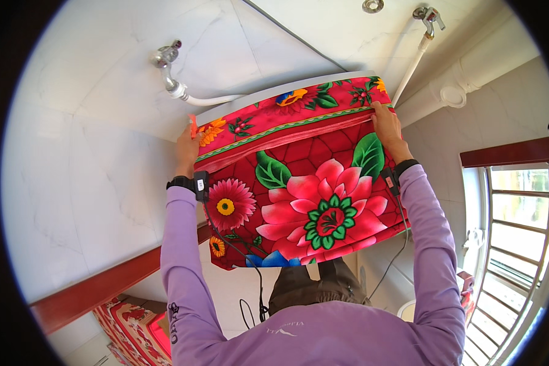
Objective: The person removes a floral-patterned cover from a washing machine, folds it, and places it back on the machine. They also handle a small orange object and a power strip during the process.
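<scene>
A red floral fabric cover (322, 201) lies over a boxy appliance right in front of me. The appliance's pale grey rear edge (286, 87) shows beyond the cloth; the rest of it is hidden. My left hand (187, 147) grips the cover at its left side, beside a small orange-red tab (193, 126), with most fingers out of sight. On the opposite side, my right hand (388, 127) holds the cover's edge near the green trim. A pink folded seam runs across the cloth between both hands. Each wrist wears a black strap with a cabled module.
Behind the appliance, a wall tap (165, 57) feeds a white hose (210, 99). Another tap (429, 22) and a thick white pipe (480, 73) stand at right. A barred window (517, 238) is farther right. Red patterned fabric (128, 325) lies at lower left.
</scene>
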`<state>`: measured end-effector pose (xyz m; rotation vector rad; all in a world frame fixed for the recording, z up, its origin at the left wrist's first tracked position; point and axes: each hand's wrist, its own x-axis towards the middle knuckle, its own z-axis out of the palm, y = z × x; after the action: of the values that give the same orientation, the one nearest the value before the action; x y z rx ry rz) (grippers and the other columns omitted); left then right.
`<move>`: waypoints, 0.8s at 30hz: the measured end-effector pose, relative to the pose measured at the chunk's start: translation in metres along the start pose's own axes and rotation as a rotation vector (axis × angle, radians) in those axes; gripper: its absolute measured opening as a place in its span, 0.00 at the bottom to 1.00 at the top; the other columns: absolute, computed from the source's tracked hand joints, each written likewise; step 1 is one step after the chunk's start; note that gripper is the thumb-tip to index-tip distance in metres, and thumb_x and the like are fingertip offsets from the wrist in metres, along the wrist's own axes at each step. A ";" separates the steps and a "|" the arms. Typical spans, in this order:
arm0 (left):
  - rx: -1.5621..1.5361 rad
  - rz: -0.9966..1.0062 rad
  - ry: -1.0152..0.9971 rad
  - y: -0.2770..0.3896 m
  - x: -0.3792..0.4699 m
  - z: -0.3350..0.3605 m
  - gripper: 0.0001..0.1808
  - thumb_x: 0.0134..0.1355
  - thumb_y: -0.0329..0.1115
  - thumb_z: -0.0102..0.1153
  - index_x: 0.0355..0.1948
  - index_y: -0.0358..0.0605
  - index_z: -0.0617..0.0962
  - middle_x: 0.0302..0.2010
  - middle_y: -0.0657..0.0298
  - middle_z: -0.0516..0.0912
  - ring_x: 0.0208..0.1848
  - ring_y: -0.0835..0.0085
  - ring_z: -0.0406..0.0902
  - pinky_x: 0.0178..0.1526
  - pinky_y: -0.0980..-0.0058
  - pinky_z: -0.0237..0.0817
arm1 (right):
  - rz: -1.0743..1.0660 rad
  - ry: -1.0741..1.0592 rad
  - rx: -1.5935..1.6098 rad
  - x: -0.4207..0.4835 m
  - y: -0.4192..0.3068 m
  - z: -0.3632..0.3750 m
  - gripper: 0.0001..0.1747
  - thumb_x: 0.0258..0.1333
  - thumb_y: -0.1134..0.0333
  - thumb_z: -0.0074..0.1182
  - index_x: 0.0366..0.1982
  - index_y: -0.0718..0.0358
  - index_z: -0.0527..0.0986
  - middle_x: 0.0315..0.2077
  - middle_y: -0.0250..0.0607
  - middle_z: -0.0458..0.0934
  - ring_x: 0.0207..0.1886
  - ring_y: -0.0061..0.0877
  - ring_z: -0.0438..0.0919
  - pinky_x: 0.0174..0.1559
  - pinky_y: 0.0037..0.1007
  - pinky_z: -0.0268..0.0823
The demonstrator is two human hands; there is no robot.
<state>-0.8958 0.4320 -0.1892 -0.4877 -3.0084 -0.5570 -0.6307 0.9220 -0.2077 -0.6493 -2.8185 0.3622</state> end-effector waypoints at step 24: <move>0.038 0.351 0.139 0.024 -0.149 -0.014 0.13 0.63 0.37 0.51 0.45 0.43 0.77 0.38 0.53 0.77 0.38 0.53 0.77 0.39 0.62 0.68 | -0.263 -0.082 -0.066 -0.132 -0.006 -0.011 0.31 0.49 0.77 0.44 0.59 0.55 0.65 0.62 0.44 0.60 0.65 0.41 0.58 0.61 0.41 0.56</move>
<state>-0.7471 0.4037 -0.1828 -0.9071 -2.7072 -0.4829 -0.5145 0.8588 -0.2175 -0.2741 -2.9547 0.2537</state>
